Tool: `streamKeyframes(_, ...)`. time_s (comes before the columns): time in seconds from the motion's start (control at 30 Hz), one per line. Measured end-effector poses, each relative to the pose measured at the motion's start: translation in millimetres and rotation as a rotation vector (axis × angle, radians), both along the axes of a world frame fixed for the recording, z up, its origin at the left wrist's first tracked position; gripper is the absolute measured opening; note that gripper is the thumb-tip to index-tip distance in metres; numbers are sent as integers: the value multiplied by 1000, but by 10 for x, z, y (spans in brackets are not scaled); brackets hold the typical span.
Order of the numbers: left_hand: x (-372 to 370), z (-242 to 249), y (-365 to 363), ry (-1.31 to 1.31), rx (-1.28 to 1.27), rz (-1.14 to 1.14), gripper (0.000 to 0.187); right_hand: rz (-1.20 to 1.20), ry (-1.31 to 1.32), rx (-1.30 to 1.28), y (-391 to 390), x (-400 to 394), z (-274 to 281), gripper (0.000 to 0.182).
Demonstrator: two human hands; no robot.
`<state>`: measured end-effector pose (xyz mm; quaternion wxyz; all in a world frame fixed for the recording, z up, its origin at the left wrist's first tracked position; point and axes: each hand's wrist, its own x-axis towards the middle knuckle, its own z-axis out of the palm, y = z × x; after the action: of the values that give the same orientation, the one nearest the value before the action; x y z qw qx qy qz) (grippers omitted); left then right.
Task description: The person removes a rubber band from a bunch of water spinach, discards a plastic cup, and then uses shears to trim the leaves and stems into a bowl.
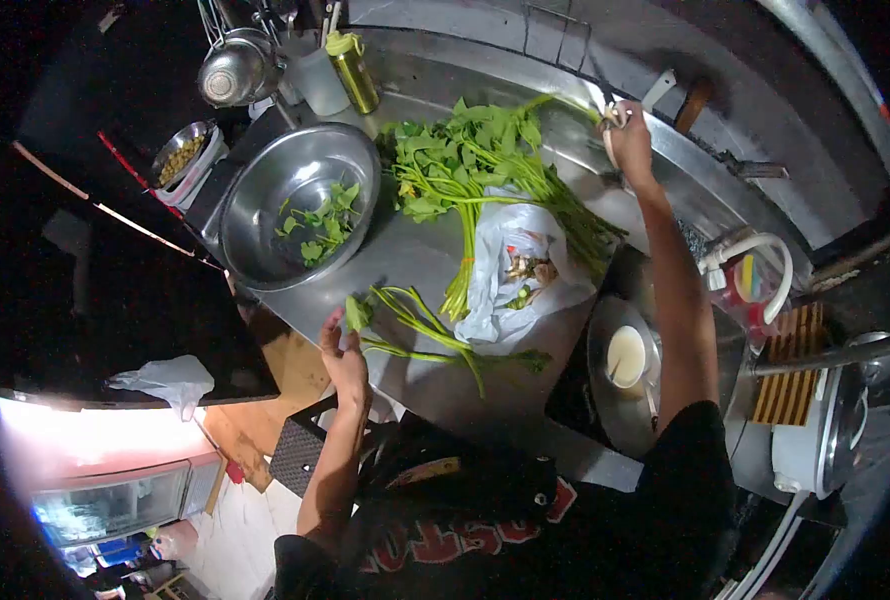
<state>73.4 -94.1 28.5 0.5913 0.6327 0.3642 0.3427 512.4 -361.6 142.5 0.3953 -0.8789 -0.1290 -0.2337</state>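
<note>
My right hand is raised over the far right of the steel counter, its fingers closed around the end of a leafy green stem. That stem runs left towards a big pile of leafy greens. My left hand is at the near edge, fingers apart and palm partly up, close beside a small green leaf. Several loose stems lie to its right. A steel bowl holds some picked leaves. A white plastic bag with scraps in it sits beside the pile.
A pan with a white bowl stands at the right. Behind the greens are a yellow-green bottle and hanging strainers. Knives stand at the back wall. A white pot is at far right.
</note>
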Motion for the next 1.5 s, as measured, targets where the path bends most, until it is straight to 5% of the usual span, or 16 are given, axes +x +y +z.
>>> streamKeyframes(0.1,280,340,-142,33,137,-90,41,171,-224,329,34,197,176,33)
streamKeyframes(0.2,709,654,-210,-139,176,-337,36,391,93,620,231,-752,783,35)
streamKeyframes(0.3,1163,1155,-306,-231,136,-484,28,699,239,893,433,-1359,633,40)
streamKeyframes(0.37,1353,1426,-280,-240,51,-523,38,696,636,1119,603,-1937,637,32)
streamKeyframes(0.5,1430,1627,-115,-470,-253,-462,40,742,526,818,1085,-2756,106,34)
streamKeyframes(0.63,1183,1596,156,-504,-370,-348,30,801,740,932,1386,-3173,-47,34)
streamKeyframes(0.7,998,1505,389,-418,-353,-315,28,715,681,611,1441,-3122,-173,34)
streamKeyframes(0.77,839,1459,605,-408,-388,-297,26,785,723,558,1444,-3053,24,35)
streamKeyframes(0.83,719,1369,801,-379,-386,-252,24,808,967,334,1523,-3001,133,35)
streamKeyframes(0.97,541,1272,1107,-325,-495,-267,17,886,743,68,1882,-2961,3,34)
streamKeyframes(1.1,480,1291,1286,-264,-553,-280,15,937,919,26,2166,-2954,-72,34)
streamKeyframes(1.17,489,1256,1337,-244,-539,-280,16,1055,949,220,2220,-2898,-273,32)
streamKeyframes(1.5,596,1106,1489,-287,-495,-326,21,915,1261,92,2593,-2849,-95,42)
